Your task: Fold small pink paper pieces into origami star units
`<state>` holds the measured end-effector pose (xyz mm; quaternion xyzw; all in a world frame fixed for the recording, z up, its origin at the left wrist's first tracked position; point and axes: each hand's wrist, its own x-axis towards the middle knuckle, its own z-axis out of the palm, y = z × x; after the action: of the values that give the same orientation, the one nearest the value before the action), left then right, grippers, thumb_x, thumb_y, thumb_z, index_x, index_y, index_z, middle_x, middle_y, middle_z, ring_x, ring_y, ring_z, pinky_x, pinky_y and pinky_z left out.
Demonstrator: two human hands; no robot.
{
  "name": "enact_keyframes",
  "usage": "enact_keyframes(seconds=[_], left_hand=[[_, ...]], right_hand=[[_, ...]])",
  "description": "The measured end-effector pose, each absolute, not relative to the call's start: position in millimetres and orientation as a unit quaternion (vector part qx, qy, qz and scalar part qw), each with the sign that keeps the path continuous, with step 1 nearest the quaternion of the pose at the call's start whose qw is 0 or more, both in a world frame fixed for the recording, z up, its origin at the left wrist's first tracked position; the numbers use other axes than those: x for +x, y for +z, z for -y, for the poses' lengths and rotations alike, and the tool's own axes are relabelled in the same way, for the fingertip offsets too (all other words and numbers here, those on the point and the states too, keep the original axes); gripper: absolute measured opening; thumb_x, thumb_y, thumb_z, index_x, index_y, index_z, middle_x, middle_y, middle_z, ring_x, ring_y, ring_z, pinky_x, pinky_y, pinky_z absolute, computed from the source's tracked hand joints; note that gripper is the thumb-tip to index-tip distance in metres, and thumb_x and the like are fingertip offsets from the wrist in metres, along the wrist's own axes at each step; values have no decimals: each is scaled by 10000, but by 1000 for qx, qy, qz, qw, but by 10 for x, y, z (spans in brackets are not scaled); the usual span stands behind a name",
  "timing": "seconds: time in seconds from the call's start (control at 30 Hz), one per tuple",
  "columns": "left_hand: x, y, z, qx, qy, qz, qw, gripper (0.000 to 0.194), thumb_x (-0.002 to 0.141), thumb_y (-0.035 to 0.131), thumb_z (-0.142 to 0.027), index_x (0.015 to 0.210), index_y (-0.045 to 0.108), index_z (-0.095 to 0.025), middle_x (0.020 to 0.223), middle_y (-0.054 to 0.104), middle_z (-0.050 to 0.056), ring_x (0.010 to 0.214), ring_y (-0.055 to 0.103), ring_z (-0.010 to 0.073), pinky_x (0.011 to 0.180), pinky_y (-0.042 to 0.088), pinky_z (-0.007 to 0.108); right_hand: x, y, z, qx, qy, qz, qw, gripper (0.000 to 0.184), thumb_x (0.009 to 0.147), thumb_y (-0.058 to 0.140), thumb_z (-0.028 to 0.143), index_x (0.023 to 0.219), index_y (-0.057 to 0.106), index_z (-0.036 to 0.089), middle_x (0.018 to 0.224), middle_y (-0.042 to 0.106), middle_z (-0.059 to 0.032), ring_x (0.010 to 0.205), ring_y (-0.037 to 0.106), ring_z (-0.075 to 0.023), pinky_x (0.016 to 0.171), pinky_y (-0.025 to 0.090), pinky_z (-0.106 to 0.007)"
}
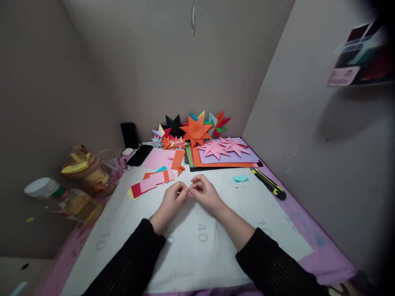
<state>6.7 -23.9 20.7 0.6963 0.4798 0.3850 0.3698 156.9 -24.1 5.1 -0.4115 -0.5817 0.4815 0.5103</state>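
Close together over the middle of the white mat (216, 259), my left hand (174, 199) and my right hand (205, 193) meet at the fingertips. Both are closed in a pinch on a small piece of pink paper (190, 195), mostly hidden by the fingers. Left of my hands lie overlapping strips of pink (152, 181), red, orange and yellow paper. A small folded turquoise paper (240, 179) rests to the right. Beyond it, a yellow and black utility knife (269, 185) lies near the mat's right edge.
Folded paper stars, a large orange one (196, 129) among them, stand against the back wall. Two pink stars (214, 149) lie on stacked coloured sheets. A black phone (140, 155) lies at the back left; a bottle (77, 203) and a lidded jar (92, 174) stand at the left.
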Motion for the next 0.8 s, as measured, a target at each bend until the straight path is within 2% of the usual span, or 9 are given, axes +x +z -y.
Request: enact_keyframes(seconds=[0.13,0.27,0.37,0.67,0.8], left_hand=[[75,199,250,690,391,-472,385,192,836,468,-271,679,515,-171,637,520,-30,595,467,112,569,365,216],[90,160,252,669,399,-490,393,226,821,521,-362,719,548,-163,688,564,-11,633,504,123,589,387,222],[92,116,244,660,386,-503,404,264,816,523,-395,703,557,-159,638,549,-14,581,478,118,545,368,220],[76,25,217,643,376,-472,471,155,779,547,-292,714,559,-153,591,546,-28,533,486,104,523,370,212],[59,12,205,639,378,-462,486,105,761,568,-253,746,579,-150,654,584,-9,579,531,109,564,407,219]], right_hand=[[1566,51,228,-416,482,579,509,206,746,541,172,912,429,222,696,591,42,647,582,-141,674,437,-293],[1558,48,215,-412,480,549,547,208,734,559,179,881,417,223,698,570,45,658,569,-135,675,435,-283],[1542,51,218,-417,474,536,561,211,725,568,191,858,409,224,678,548,54,641,548,-129,656,429,-275],[1588,52,162,-406,505,457,610,287,689,623,259,822,370,229,642,525,68,566,497,-108,574,390,-243],[1633,32,133,-411,498,448,618,268,704,618,256,823,380,227,647,527,68,554,484,-103,556,373,-233]])
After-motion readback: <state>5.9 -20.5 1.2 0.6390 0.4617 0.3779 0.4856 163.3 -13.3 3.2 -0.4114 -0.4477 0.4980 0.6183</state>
